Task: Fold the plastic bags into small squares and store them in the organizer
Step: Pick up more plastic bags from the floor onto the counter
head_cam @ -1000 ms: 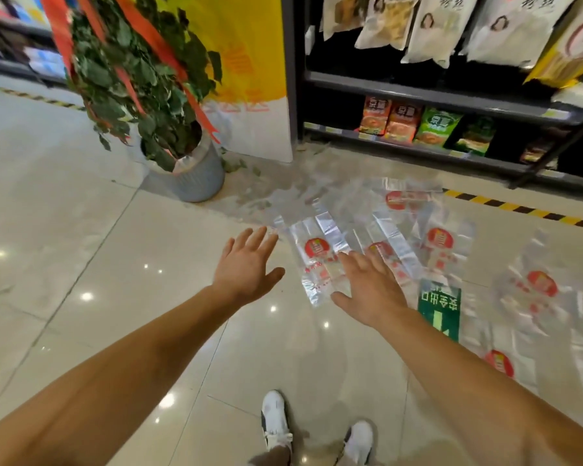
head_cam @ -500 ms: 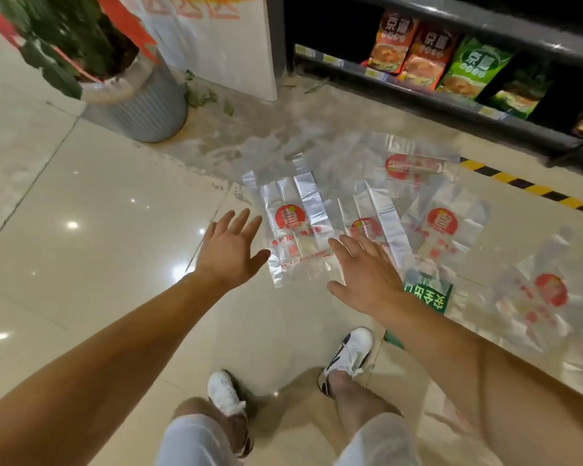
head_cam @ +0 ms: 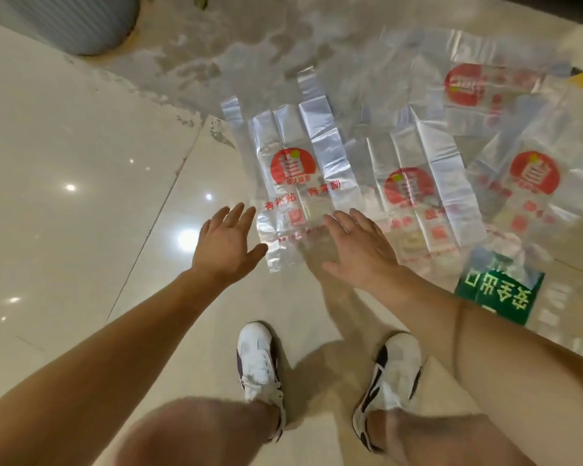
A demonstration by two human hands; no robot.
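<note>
Fingers of left hand (head_cam: 228, 245), right hand (head_cam: 359, 248) spread, holding nothing; plastic bag (head_cam: 293, 183) prints "有补贴".

You're looking at four clear plastic bags lying flat on the floor, each with a red round logo: the nearest bag (head_cam: 292, 176) just ahead of your fingers, a second bag (head_cam: 414, 183) overlapping beside it, a third bag (head_cam: 532, 183) further right, and a fourth bag (head_cam: 475, 85) at the back. More plastic might be trailing off the right edge, but it's too blurry to count. You're also seeing two hands reaching out, your left hand (head_cam: 228, 245) and right hand (head_cam: 359, 248), two white sneakers (head_cam: 258, 368), one green floor sign (head_cam: 498, 294), and one grey ribbed planter (head_cam: 78, 21) sitting in the top corner.
</note>
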